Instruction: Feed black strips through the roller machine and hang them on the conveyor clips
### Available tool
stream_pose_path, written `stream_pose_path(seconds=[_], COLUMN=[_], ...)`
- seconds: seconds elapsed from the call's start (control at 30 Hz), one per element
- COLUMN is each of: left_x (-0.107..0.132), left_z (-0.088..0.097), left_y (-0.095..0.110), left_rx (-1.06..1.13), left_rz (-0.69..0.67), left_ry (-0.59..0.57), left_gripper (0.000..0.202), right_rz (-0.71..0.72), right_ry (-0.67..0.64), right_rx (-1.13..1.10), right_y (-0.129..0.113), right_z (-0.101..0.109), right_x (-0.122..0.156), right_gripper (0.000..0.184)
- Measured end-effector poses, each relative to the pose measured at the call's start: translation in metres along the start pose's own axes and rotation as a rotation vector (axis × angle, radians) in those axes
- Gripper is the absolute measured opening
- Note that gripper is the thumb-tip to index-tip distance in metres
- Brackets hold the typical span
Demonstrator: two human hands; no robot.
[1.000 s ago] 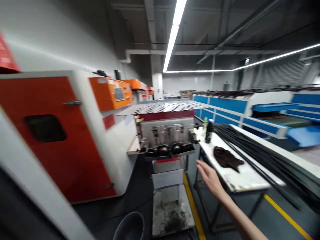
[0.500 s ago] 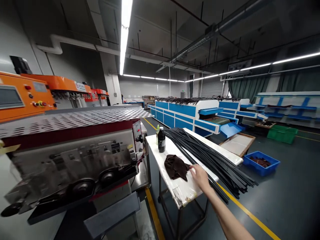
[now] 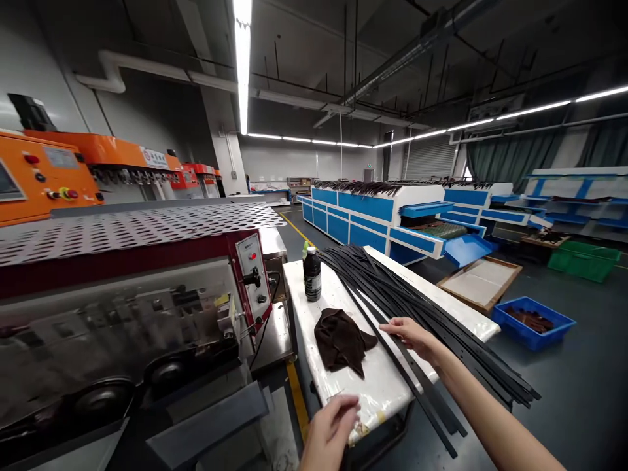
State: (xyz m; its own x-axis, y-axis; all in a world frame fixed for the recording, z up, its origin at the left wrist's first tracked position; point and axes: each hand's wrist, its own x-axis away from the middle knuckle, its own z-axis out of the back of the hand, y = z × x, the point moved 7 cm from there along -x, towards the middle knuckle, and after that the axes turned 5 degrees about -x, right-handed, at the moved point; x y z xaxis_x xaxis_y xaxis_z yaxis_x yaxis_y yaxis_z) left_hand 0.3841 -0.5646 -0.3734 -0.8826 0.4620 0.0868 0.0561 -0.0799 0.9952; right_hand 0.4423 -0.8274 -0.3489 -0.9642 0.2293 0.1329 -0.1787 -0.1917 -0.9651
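My right hand reaches out over the white table, fingers stretched flat above the near black strips, holding nothing. My left hand rests at the table's near edge with its fingers curled lightly on the surface and nothing visible in it. A crumpled dark brown cloth lies between the two hands. A dark bottle stands at the table's far end.
A machine with a perforated metal top and a red control panel stands close on the left. Blue and white conveyor machines stand behind. A blue bin and a wooden frame lie on the floor at right.
The view has swung right and settled on the table. My right hand moved from beside the cloth to over the strips. My left hand has come into view at the table's edge.
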Motion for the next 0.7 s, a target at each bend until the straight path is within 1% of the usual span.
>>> stream_pose_path(seconds=[0.03, 0.1, 0.17, 0.2, 0.27, 0.33, 0.4, 0.43, 0.5, 0.57, 0.63, 0.67, 0.7], left_x=[-0.011, -0.029, -0.04, -0.044, -0.048, -0.051, -0.053, -0.052, -0.043, -0.02, 0.016, 0.038, 0.061], left_z=[-0.012, -0.034, -0.049, -0.052, -0.05, -0.042, -0.033, -0.029, -0.021, -0.01, 0.005, 0.016, 0.031], left_y=[0.013, 0.029, 0.033, 0.033, 0.032, 0.035, 0.04, 0.042, 0.043, 0.035, 0.018, 0.007, -0.004], left_rx=[0.026, 0.115, 0.218, 0.265, 0.339, 0.39, 0.39, 0.369, 0.286, 0.171, 0.011, -0.067, -0.143], left_rz=[0.004, 0.066, 0.132, 0.147, 0.139, 0.095, 0.036, 0.012, -0.026, -0.032, -0.001, 0.039, 0.089], left_ry=[-0.04, -0.114, -0.162, -0.161, -0.115, -0.035, 0.017, 0.029, 0.026, -0.011, -0.061, -0.074, -0.062], left_gripper=[0.057, 0.059, 0.06, 0.059, 0.055, 0.049, 0.042, 0.039, 0.035, 0.034, 0.036, 0.036, 0.035], right_rz=[0.009, 0.032, 0.061, 0.076, 0.115, 0.135, 0.084, 0.026, -0.093, -0.138, -0.118, -0.097, -0.077], right_ry=[-0.021, -0.065, -0.095, -0.093, -0.068, -0.081, -0.164, -0.202, -0.222, -0.174, -0.109, -0.078, -0.045], right_rx=[-0.063, -0.17, -0.292, -0.35, -0.444, -0.498, -0.584, -0.645, -0.758, -0.815, -0.82, -0.817, -0.818], right_y=[-0.005, -0.012, -0.016, -0.016, -0.017, -0.018, -0.021, -0.023, -0.033, -0.051, -0.077, -0.09, -0.104], right_z=[-0.008, -0.029, -0.048, -0.056, -0.067, -0.079, -0.093, -0.1, -0.108, -0.108, -0.105, -0.104, -0.103], right_x=[0.005, 0.017, 0.027, 0.031, 0.036, 0.039, 0.04, 0.038, 0.029, 0.008, -0.018, -0.031, -0.041], right_gripper=[0.046, 0.046, 0.044, 0.042, 0.039, 0.036, 0.031, 0.029, 0.025, 0.017, 0.015, 0.016, 0.018])
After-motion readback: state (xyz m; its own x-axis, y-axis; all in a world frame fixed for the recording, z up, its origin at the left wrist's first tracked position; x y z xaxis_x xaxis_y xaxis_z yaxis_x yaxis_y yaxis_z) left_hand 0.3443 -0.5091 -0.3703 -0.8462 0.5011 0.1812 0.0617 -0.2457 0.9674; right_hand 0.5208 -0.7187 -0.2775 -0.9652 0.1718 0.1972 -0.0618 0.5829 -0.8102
